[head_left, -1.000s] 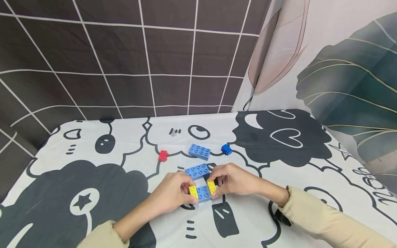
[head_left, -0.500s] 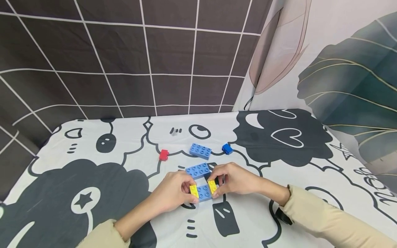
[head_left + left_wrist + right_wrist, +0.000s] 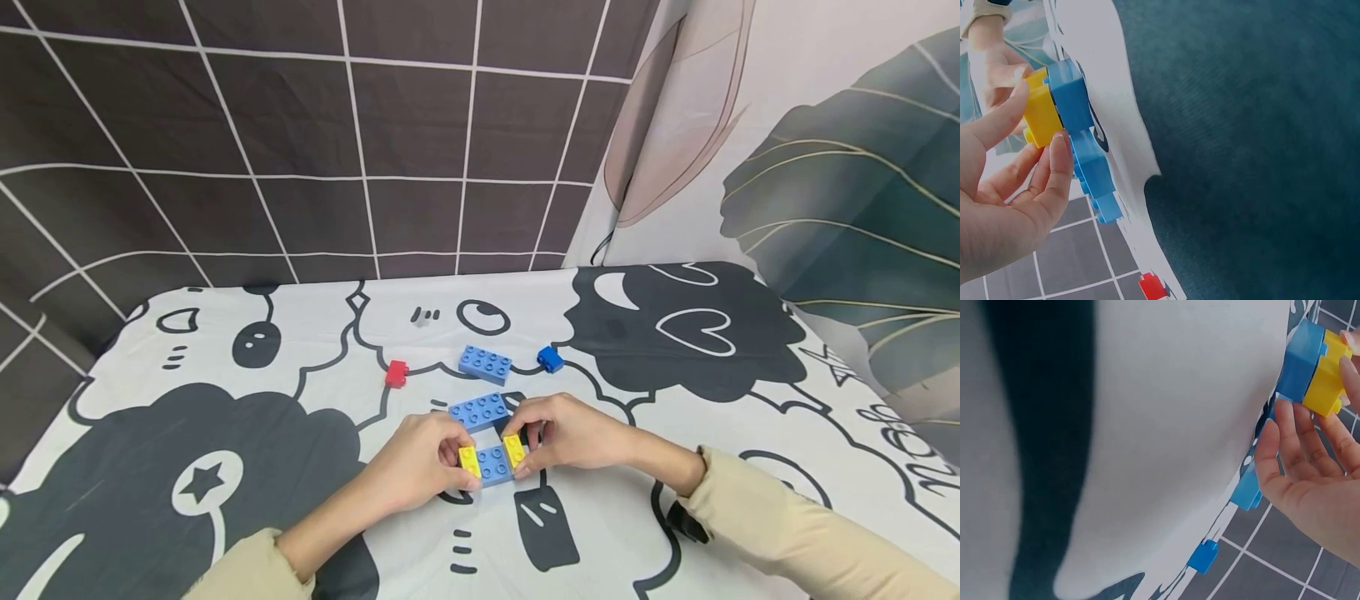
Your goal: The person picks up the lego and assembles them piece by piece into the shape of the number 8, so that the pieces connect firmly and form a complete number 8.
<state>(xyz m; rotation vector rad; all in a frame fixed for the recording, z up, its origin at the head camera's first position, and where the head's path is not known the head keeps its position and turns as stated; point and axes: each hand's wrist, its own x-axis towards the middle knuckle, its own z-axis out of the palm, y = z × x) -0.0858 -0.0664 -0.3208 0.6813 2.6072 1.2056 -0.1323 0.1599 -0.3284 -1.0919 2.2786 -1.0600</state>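
Nothing on the patterned cloth [image 3: 420, 533] has visibly moved since the frame half a second earlier; only the head view has drifted slightly. Left hand [image 3: 420, 462] remains in a narrow pinch, thumb and finger on the left yellow brick [image 3: 469, 461]. Right hand [image 3: 573, 435] likewise pinches the right yellow brick [image 3: 513, 451].

Location: the yellow bricks sit upon opposite ends of the near blue brick [image 3: 493, 465], with four blue studs exposed between them. A thin dark seam shows between yellow and blue in the wrist views; whether the joint is fully seated cannot be determined.

Handling: the bricks should prove light, rigid and hard to damage, with smooth sides that may slip if gripped at a corner. Grip each yellow brick at its two short ends; support the blue brick by its side walls.

Appearance: glossy, opaque, sharp-edged; yellow parts narrow with a single row of studs, blue part wider and lighter than the small dark blue brick [image 3: 551, 359] farther away.
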